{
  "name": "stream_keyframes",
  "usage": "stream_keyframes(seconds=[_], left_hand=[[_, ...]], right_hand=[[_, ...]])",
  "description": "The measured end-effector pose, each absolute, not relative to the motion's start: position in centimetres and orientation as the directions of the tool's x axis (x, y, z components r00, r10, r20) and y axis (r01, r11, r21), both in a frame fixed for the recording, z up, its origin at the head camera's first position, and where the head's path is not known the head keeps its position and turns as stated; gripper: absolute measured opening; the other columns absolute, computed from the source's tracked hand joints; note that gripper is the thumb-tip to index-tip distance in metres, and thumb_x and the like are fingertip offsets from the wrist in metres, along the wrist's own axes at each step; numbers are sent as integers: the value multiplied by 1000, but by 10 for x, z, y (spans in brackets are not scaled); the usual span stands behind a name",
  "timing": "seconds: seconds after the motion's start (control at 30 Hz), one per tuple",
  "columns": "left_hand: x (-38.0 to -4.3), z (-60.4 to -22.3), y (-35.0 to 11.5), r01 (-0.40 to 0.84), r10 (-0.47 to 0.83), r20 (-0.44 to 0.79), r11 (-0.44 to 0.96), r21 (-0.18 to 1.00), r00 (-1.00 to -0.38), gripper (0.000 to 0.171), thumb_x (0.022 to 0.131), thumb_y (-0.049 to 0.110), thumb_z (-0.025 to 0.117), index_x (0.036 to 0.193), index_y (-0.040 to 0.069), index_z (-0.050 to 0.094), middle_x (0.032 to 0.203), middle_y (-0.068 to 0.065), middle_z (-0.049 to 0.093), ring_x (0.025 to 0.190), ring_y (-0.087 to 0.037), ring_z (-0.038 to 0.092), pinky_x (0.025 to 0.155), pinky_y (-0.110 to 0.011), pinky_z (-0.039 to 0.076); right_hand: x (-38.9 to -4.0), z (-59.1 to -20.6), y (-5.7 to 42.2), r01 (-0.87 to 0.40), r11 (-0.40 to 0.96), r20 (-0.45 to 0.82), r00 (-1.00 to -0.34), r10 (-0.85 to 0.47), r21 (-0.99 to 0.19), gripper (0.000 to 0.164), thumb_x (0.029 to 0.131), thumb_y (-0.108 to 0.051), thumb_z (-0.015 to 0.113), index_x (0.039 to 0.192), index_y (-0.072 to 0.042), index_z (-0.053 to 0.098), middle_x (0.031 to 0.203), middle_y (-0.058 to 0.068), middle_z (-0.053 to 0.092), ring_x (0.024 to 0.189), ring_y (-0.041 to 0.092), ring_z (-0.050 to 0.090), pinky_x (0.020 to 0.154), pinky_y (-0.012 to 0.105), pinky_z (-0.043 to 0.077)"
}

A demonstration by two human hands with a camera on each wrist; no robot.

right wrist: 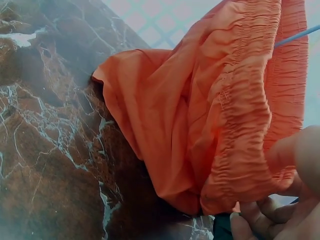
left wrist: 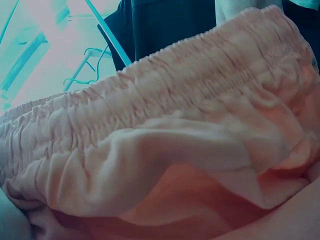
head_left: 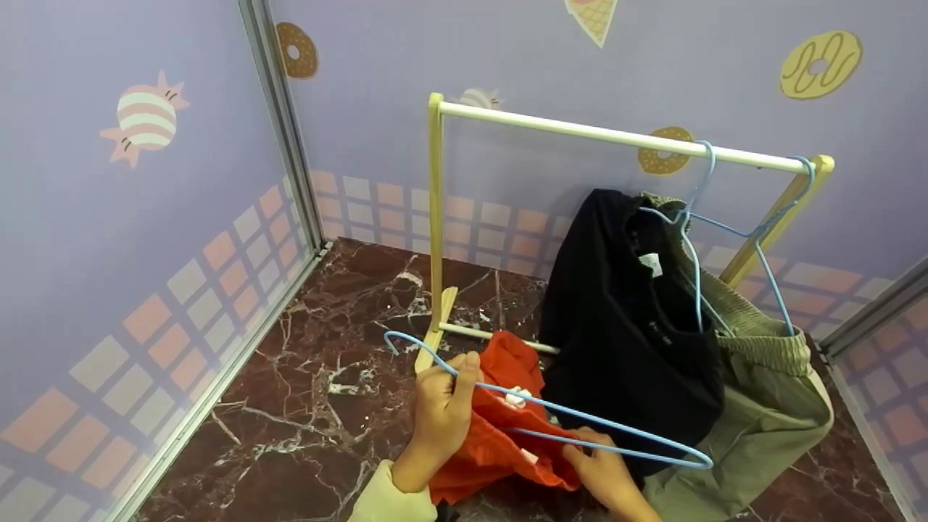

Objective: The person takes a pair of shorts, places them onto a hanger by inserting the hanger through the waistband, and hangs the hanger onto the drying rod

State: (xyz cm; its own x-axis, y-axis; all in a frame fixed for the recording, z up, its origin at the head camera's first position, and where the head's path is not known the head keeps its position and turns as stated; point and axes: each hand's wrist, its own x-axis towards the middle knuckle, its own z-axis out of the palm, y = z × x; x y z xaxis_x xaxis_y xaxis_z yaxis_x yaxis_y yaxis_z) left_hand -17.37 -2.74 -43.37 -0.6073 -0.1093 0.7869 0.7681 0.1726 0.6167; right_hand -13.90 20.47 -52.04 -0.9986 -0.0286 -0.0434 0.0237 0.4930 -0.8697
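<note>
Orange elastic-waisted shorts (head_left: 478,457) hang between the two hands, a white drawstring knot at the waistband. My left hand (head_left: 444,406) grips a light-blue wire hanger (head_left: 602,418) below its hook, thumb along the wire. The hanger's lower arm passes into the waist opening, and its rounded end sticks out at the right. My right hand (head_left: 603,473) pinches the waistband's right side, as the right wrist view also shows with thumb and fingers (right wrist: 282,155) at the gathered edge. In the left wrist view the waistband (left wrist: 165,95) fills the middle and looks pinkish.
Behind the hands stands a clothes rack with wooden posts and a white top bar (head_left: 565,127). Black trousers (head_left: 602,312) and khaki trousers (head_left: 768,406) hang at its right on blue hangers. Dark red marbled floor (head_left: 290,413) lies below, with patterned walls at the back and sides.
</note>
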Motion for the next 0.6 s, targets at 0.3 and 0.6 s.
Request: stream_keyframes(seconds=[0.3,0.6], left_hand=[[-176,-429,-35,772,-144,783,134,622,-606,38,86,-10,48,53,9,44,51,1,43,47,-2,34,44,-14,29],[-164,-403,-45,789,-184,800,147,597,-571,38,84,-15,46,51,3,42,49,-3,38,47,-3,31,44,-15,27]], right_hand=[[-132,-505,204,161,325,-156,-987,43,-932,24,88,-10,50,106,2,61,87,8,64,71,8,58,66,22,47],[-126,-476,213,174,207,-157,-983,93,-963,20,88,-12,56,102,1,61,79,0,60,67,11,56,62,25,47]])
